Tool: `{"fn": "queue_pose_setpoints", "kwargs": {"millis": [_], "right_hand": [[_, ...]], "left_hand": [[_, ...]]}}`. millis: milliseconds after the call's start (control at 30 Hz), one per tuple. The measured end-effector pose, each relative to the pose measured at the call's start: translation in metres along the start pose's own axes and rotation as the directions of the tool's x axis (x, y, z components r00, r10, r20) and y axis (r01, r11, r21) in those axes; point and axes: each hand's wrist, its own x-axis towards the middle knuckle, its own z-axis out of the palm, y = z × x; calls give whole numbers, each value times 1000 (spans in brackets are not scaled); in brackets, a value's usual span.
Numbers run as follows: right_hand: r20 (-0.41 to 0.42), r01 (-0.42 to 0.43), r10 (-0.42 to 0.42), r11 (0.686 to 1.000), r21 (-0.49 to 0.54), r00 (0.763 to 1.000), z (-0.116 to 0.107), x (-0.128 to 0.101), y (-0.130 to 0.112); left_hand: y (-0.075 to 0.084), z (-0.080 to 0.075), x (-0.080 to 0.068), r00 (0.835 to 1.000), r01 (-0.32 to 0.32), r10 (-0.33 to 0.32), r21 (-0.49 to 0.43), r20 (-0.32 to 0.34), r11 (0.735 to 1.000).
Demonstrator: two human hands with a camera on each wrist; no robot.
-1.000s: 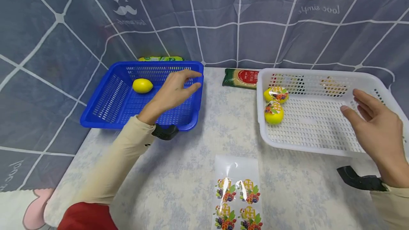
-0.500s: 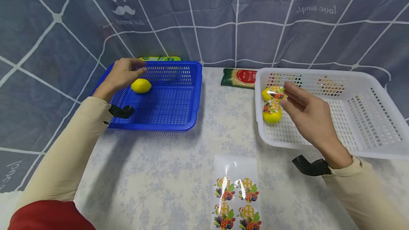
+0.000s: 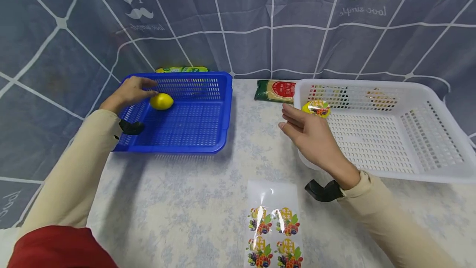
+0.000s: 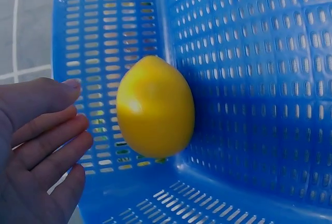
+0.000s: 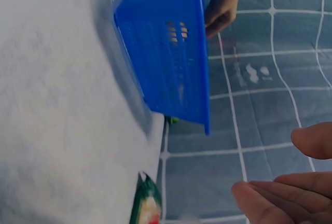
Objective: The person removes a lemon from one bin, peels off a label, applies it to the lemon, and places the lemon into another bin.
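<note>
A plain yellow lemon (image 3: 162, 101) lies in the back left corner of the blue basket (image 3: 178, 149). My left hand (image 3: 131, 92) hovers over that corner, its fingers beside the lemon; the left wrist view shows a gap between the fingertips and the lemon (image 4: 155, 107). My right hand (image 3: 309, 135) holds nothing and hangs over the left rim of the white basket (image 3: 424, 175), fingers loosely extended toward the left. A lemon with a fruit sticker (image 3: 317, 108) shows just behind this hand in the white basket. The hand hides the other stickered lemon.
A clear sheet of fruit stickers (image 3: 274, 222) lies on the table in front, between the baskets. A green and red packet (image 3: 275, 90) lies against the white basket's left side. Behind the blue basket is a green-yellow packet (image 3: 182, 70). A grey curtain (image 3: 249, 20) hangs behind.
My left hand has moved left across the blue basket to beside the lemon. My right hand has swept left from the white basket's right side to its left rim. The lemons have not moved.
</note>
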Motion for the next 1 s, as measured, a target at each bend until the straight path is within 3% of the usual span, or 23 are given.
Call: {"fn": "queue_pose_setpoints", "kwargs": {"millis": [333,800,1000], "right_hand": [[96,9,-15,998,57,995,38,9,-9],[202,-60,15,974,217,979,93,23,-19],[207,-55,2,967,248,978,107,28,-23]], "left_hand": [[-11,5,11,991,13,-12,-6,132,1000],[-12,10,17,989,20,-26,45,148,999],[-12,16,16,988,41,-43,20,150,999]]}}
